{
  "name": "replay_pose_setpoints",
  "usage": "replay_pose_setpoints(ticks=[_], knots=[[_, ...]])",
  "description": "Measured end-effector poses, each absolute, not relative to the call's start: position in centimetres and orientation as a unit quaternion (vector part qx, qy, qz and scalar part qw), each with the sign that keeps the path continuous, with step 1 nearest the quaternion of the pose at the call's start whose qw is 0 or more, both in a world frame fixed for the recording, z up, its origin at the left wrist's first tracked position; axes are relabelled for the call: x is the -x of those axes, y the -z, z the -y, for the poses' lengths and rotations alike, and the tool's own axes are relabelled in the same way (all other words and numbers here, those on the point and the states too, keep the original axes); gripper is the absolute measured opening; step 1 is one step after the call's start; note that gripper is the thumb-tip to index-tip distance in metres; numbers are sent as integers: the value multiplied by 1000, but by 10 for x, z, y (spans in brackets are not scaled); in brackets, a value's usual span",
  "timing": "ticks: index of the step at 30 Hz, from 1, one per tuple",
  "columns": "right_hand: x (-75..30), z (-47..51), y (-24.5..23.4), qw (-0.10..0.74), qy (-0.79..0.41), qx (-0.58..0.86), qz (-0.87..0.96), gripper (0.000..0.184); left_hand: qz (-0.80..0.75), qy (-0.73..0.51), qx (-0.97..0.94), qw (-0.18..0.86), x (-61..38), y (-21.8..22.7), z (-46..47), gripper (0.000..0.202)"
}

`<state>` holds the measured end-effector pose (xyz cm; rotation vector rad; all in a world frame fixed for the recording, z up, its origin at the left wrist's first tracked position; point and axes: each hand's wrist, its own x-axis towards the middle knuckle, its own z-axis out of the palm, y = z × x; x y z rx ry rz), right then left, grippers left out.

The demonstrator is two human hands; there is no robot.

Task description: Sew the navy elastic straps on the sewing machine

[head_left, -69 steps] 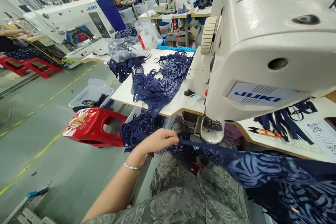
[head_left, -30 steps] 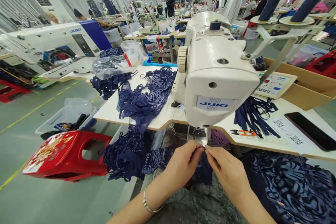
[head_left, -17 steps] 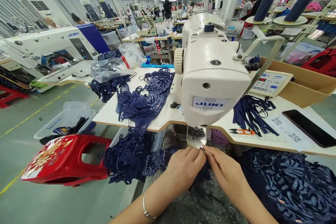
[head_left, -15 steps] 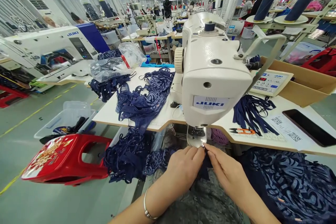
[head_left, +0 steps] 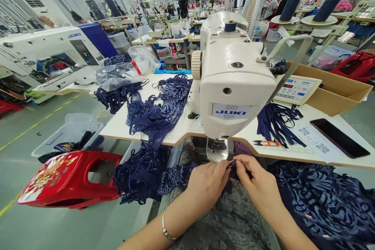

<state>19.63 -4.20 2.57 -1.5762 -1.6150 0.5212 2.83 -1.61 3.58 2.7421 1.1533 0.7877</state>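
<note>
Just in front of the white JUKI sewing machine [head_left: 237,80], my left hand [head_left: 206,183] and my right hand [head_left: 259,179] meet, fingers pinched. Between their fingertips is a thin piece of navy strap [head_left: 231,164], mostly covered by the fingers. Close behind my left fingertips sits the machine's metal sewing plate [head_left: 215,155], partly under the head. Navy patterned lace garments [head_left: 139,172] hang in a bundle left of my left hand. More navy lace fabric [head_left: 322,191] spreads at the right, beside my right forearm.
On the white tabletop lie a heap of navy garments [head_left: 164,105], cut navy straps [head_left: 272,121], orange thread snips [head_left: 266,143] and a black phone [head_left: 340,137]. A red stool [head_left: 68,179] and a clear plastic bin [head_left: 66,134] stand at the left. A cardboard box [head_left: 334,93] sits behind the control panel [head_left: 295,89].
My hands have drawn slightly away from the sewing plate, and my right fingers have curled in more around the strap. The whole view has shifted slightly.
</note>
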Motion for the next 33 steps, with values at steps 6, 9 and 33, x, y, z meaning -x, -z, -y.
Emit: replay_pose_setpoints(ticks=[6, 9, 33], knots=[[-202, 42, -25, 416, -158, 608, 658, 16, -343, -305, -887, 44, -26, -31, 15, 16], [-212, 45, -25, 379, -166, 551, 725, 23, -348, -284, -891, 71, -21, -32, 13, 16], [-203, 49, 38, 444, -540, 537, 473, 30, -419, -231, -627, 614, -23, 8, 13, 44]])
